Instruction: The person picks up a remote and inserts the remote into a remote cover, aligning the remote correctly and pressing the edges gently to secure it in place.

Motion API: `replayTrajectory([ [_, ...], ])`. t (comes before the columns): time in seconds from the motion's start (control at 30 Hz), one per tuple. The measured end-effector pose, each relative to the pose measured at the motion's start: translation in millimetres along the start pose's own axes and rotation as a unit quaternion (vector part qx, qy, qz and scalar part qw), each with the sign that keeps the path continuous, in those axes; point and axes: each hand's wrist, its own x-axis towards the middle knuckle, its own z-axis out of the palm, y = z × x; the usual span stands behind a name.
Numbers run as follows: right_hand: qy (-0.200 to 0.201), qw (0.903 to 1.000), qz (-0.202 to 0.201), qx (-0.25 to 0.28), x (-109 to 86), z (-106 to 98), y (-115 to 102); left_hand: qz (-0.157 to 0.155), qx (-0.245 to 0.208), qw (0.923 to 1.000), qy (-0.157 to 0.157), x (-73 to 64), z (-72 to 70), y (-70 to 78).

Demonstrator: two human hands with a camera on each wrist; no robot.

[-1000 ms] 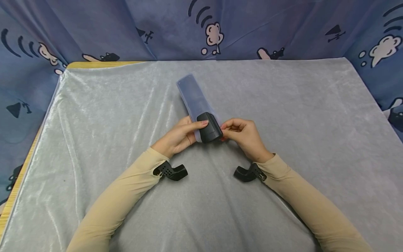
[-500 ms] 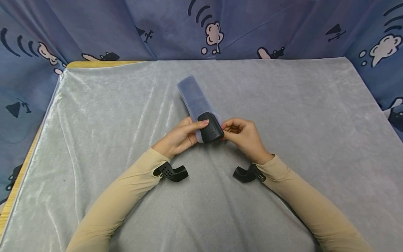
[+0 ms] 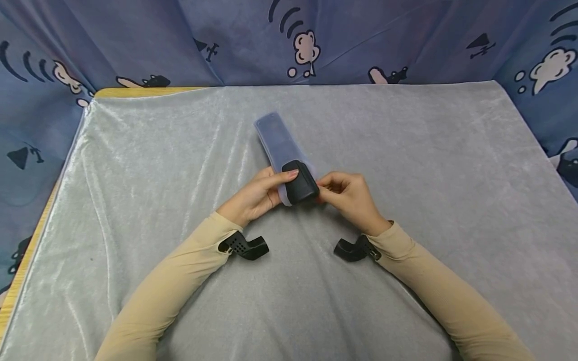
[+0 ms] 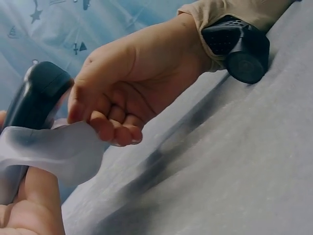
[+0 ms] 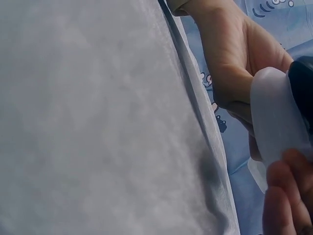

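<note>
A long translucent sleeve (image 3: 278, 138) slants away from me in the head view. From its near end sticks the rounded end of a black remote-shaped device (image 3: 301, 186); which kind it is cannot be told for sure. My left hand (image 3: 253, 200) holds both, thumb across the black face and fingers underneath. At the right side of that end, my right hand (image 3: 356, 200) pinches the sleeve's edge between thumb and fingertips. A loose sleeve lip (image 4: 80, 152) hangs beside the black end in the left wrist view. The pinch itself is partly hidden.
A grey velvety cloth (image 3: 429, 165) covers the table, with yellow wood (image 3: 149, 92) showing at the back left edge. Blue printed curtains (image 3: 253, 45) stand behind and at both sides. A black camera mount sits on each wrist.
The sleeve's far end has come slightly nearer to me, and the black end has tilted a little. Both hands have stayed nearly in place, holding as before.
</note>
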Motion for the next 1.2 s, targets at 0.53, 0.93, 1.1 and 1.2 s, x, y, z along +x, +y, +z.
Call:
replayTrajectory([
  [0.53,-0.028,0.9993,-0.021,-0.012,-0.5,0.8,-3.7,0.001,0.039,0.9982,0.045,3.7,-8.6,8.2],
  [0.93,-0.011,0.9945,-0.075,-0.072,-1.8,2.7,-6.6,0.003,0.068,0.9946,0.078,6.4,-9.2,11.5],
  [1.1,-0.016,0.9859,-0.115,-0.120,-1.8,3.1,-7.8,0.007,0.104,0.9910,0.084,5.6,-8.8,12.0],
  [1.2,-0.033,0.9877,-0.101,-0.115,-0.9,3.3,-8.3,0.011,0.134,0.9874,0.083,4.5,-9.9,13.2],
])
